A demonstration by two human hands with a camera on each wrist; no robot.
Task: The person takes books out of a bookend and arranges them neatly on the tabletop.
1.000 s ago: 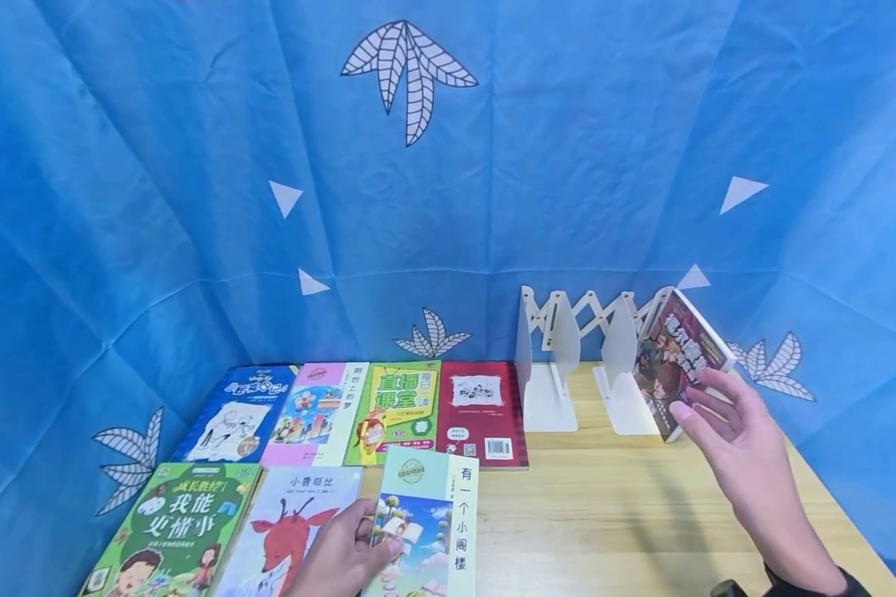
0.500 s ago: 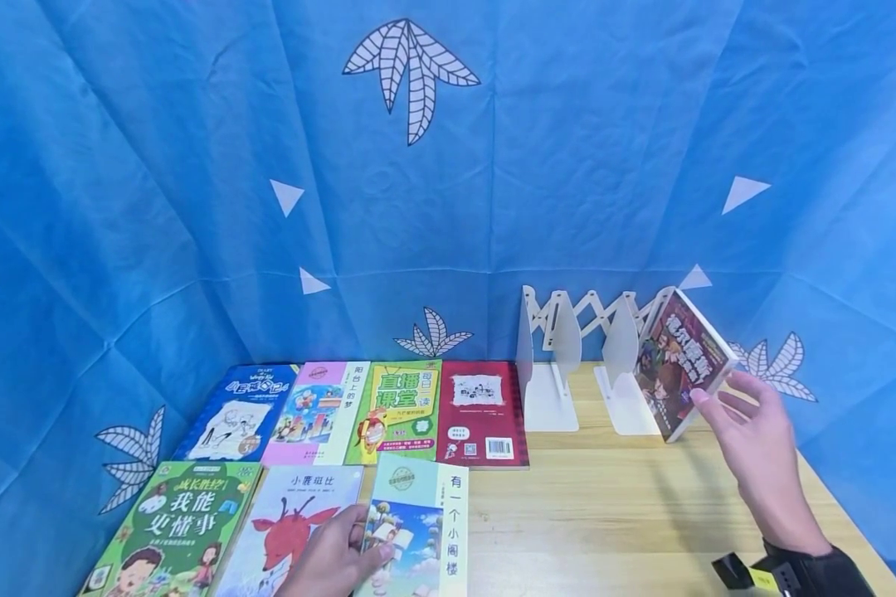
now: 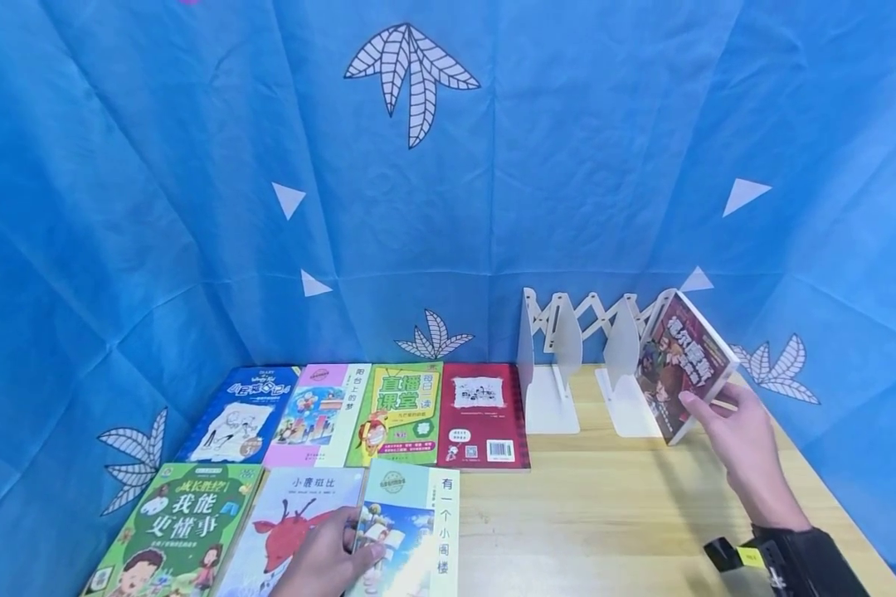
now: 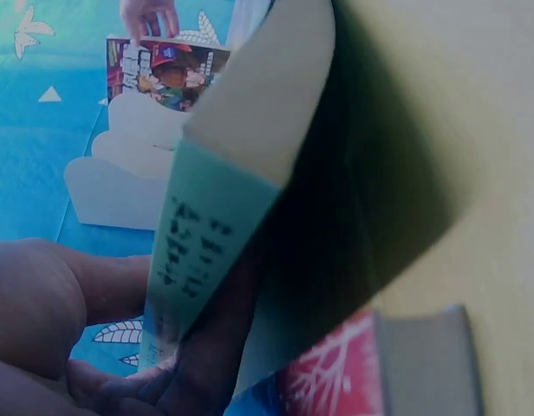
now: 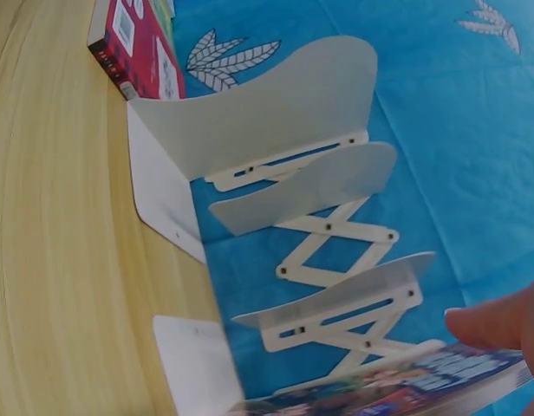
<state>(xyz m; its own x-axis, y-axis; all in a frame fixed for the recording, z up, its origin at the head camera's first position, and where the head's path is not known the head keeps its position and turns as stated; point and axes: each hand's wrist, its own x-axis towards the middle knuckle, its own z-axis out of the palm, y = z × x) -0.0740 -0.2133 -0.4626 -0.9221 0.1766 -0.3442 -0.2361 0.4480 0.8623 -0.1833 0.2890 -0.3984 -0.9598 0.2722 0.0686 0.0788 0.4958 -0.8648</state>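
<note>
My left hand (image 3: 324, 554) grips the left edge of a pale green book (image 3: 439, 531) with a blue picture on its cover. In the left wrist view the thumb and fingers pinch its spine (image 4: 193, 230), and the book appears raised off the table. My right hand (image 3: 742, 452) pinches the free edge of a dark red comic-style book (image 3: 679, 361). That book stands upright at the right end of a white expandable bookend rack (image 3: 556, 332), beside its rightmost panel. In the right wrist view, my thumb (image 5: 484, 322) lies over this book's edge; the other fingers are mostly hidden.
Left of the rack lie a red book (image 3: 485, 414), a yellow-green book (image 3: 396, 414), a pink book (image 3: 317, 414) and a blue book (image 3: 242, 414). Nearer are a deer book (image 3: 291, 531) and a green book (image 3: 172, 531). A blue curtain (image 3: 448, 207) hangs behind the wooden table (image 3: 567, 531).
My left hand has shifted slightly left and down with the pale green book. My right hand has moved from the dark red book's cover to its outer edge, which it now pinches.
</note>
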